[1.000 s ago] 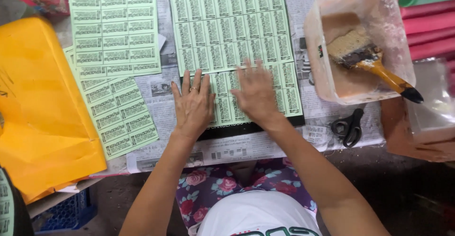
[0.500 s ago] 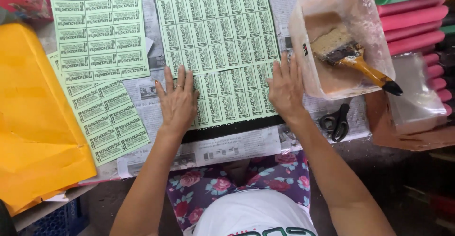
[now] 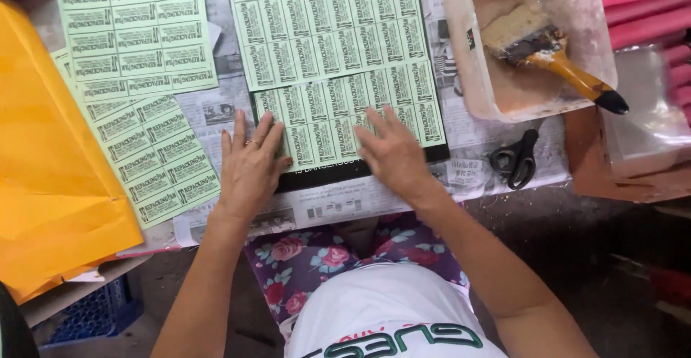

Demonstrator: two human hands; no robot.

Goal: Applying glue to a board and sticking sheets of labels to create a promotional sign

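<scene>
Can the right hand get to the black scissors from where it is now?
Probably yes. The right hand lies flat on the green label sheet, and the scissors lie uncovered on the newspaper just beside it.

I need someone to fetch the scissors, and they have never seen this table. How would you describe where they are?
Start at the pale plastic tub at the table's right side, the one holding a yellow-handled brush. Just below its near edge, the scissors lie flat on the newspaper, right of the right hand. They are small, all black, and the only tool lying outside the tub.
</scene>
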